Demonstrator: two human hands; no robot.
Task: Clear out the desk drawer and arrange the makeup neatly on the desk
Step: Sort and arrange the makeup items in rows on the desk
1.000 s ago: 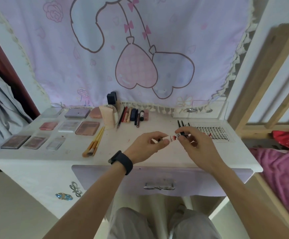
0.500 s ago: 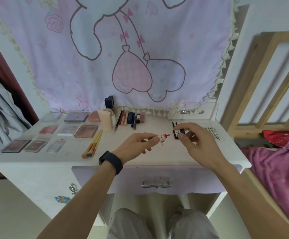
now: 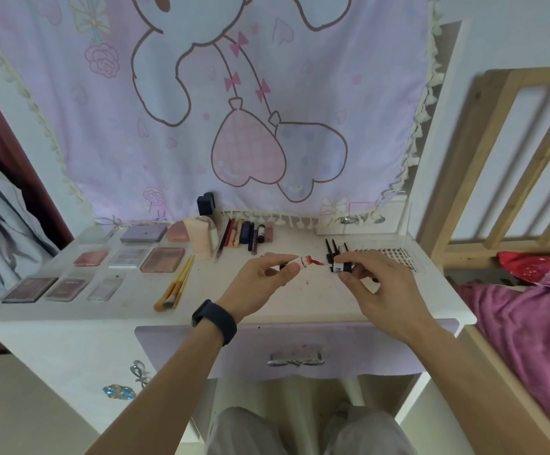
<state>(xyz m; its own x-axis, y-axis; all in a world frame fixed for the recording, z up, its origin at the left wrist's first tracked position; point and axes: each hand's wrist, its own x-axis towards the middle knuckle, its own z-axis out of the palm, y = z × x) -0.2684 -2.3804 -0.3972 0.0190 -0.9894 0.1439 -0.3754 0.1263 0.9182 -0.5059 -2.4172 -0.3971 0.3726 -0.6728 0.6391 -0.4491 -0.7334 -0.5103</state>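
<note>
Above the white desk (image 3: pixel 299 300), my left hand (image 3: pixel 260 284) pinches a small clear lip-gloss tube (image 3: pixel 305 260) with red liquid inside. My right hand (image 3: pixel 375 284) pinches its black cap (image 3: pixel 341 267), and the red wand tip sticks out between cap and tube. The two parts are pulled apart. A red smear (image 3: pixel 307 282) marks the desk below them. The lilac drawer (image 3: pixel 293 353) under the desk edge is shut.
Several palettes (image 3: pixel 162 259) lie in rows at the left, with brushes (image 3: pixel 176 284) beside them. Pencils and lipsticks (image 3: pixel 245 233) line the back by a pink bottle (image 3: pixel 201 236). Black tweezers (image 3: pixel 331 247) and a lash card (image 3: pixel 395 256) lie at the right. A wooden bed frame (image 3: pixel 513 159) stands right.
My hands have pulled the cap and wand out of the tube, which was closed a second ago. The view has tilted upward a little.
</note>
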